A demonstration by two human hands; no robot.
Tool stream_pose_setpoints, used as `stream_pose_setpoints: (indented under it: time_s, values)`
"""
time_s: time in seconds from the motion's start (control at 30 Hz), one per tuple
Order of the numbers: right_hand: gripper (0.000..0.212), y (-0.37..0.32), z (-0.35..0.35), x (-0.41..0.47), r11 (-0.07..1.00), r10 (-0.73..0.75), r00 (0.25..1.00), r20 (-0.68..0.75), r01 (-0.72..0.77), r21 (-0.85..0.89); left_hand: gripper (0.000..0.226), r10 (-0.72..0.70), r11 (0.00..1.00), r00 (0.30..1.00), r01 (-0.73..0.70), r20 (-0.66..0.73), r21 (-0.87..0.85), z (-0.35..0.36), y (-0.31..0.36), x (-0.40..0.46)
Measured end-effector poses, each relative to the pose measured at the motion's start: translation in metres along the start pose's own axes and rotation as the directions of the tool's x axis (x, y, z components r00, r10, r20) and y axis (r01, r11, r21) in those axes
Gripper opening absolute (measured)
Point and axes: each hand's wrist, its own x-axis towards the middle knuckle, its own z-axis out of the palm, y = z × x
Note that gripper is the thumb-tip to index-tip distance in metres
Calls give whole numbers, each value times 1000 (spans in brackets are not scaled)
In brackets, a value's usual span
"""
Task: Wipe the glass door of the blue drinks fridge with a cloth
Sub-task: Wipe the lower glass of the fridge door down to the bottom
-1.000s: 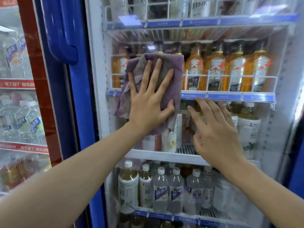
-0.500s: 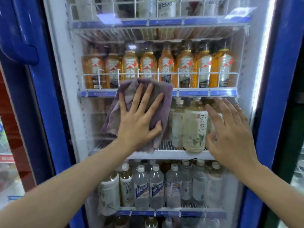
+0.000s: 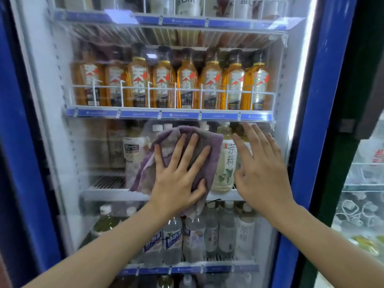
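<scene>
1. The left hand (image 3: 178, 183) lies flat with fingers spread, pressing a purple cloth (image 3: 209, 146) against the glass door (image 3: 99, 150) of the blue fridge (image 3: 311, 142).
2. The cloth sits at mid-height, in front of the second shelf (image 3: 112, 193).
3. The right hand (image 3: 264, 173) is spread flat, grasping nothing, just beside the cloth.
4. Amber bottles (image 3: 187, 84) line the shelf above.

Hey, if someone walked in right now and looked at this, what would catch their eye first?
Probably the purple cloth pressed flat on the glass door by the left hand, at mid height. Beside it, the right hand is spread open near the glass, holding nothing. Just above, a full row of amber tea bottles glows on the shelf, framed by the bright blue door frame.
</scene>
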Motion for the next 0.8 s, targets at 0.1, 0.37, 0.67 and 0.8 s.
stream_pose_setpoints:
  time_s: [0.1, 0.37, 0.67, 0.8]
  values:
    - [68, 4, -2, 2, 1000, -15, 1000, 1, 15, 2, 76, 39, 999, 999, -39, 15, 6, -2, 0, 2]
    - [67, 19, -17, 6, 996, 12, 1000, 16, -13, 93, 75, -11, 1000, 999, 12, -49, 16, -33, -17, 137]
    - [73, 76, -19, -3, 980, 189, 972, -139, -195, -29, 76, -8, 999, 999, 6, -47, -36, -11, 23, 86]
    - [75, 111, -2, -12, 966, 224, 967, -121, -237, -103, 75, 55, 998, 998, -56, -15, -20, 7, 46, 43]
